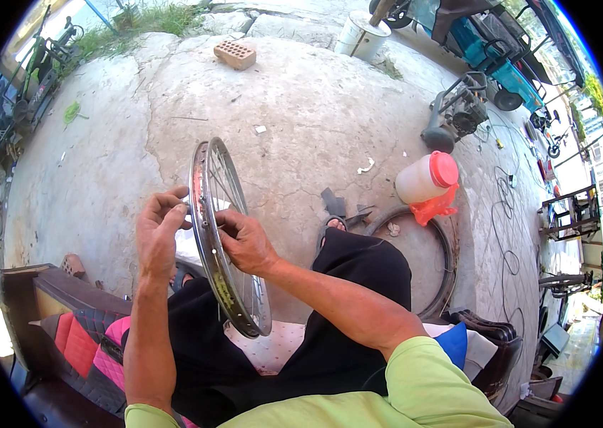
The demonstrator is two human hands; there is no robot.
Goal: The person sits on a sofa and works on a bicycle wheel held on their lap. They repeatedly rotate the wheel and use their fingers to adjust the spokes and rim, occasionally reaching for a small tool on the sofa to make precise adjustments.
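Note:
A spoked bicycle wheel rim, with worn metal and reddish and yellowish patches, stands upright in front of me, seen nearly edge-on between my knees. No tyre is on it. My left hand is at its left side, thumb and fingertips pinched together near the middle of the wheel. From the other side my right hand reaches in, its fingers curled among the spokes at about hub height. The hub and what exactly the fingertips pinch are mostly hidden by the rim and the hands.
A black tyre lies right of my knee, near a whitish jar with a pink lid and a red plastic bag. Farther off are an air compressor, a holed brick and a white bucket. Cables run along the right.

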